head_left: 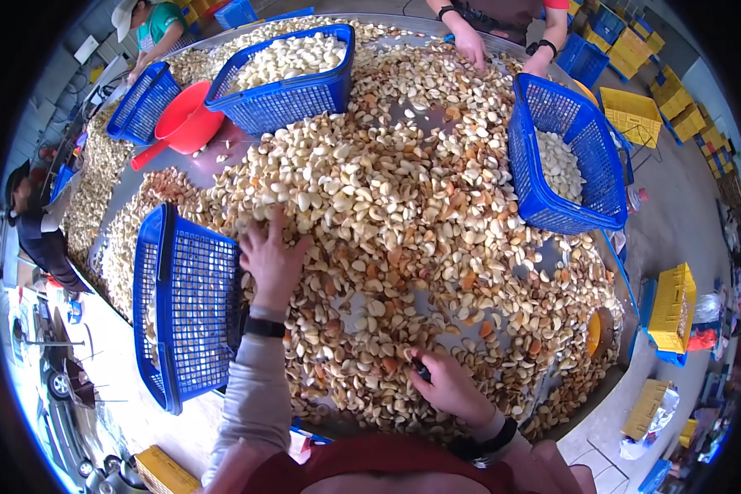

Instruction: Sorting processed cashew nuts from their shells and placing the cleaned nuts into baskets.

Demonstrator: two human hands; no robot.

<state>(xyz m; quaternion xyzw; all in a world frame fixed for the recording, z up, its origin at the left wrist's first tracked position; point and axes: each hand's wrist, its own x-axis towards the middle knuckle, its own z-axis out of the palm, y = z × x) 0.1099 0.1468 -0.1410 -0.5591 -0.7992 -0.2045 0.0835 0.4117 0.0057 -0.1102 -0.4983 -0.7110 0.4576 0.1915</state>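
Note:
A thick layer of cream, tan and orange shell-like pieces (370,214) covers a metal table; I cannot tell their exact kind. My left hand (273,259) reaches into the pile with its fingers spread, beside a blue plastic basket (193,313) at the near left. Lower and to the right, my right hand (453,385) is closed around a small tool with a black handle (421,370), just above the pieces. The tool's working end is hard to make out. Both my wrists carry dark bands.
Blue baskets stand at the far side (292,103), far left (144,103) and right (568,165); two hold paler pieces. A red scoop (188,119) lies between the left ones. Another person's hands (469,45) work at the far edge. Yellow crates (675,309) stand on the floor.

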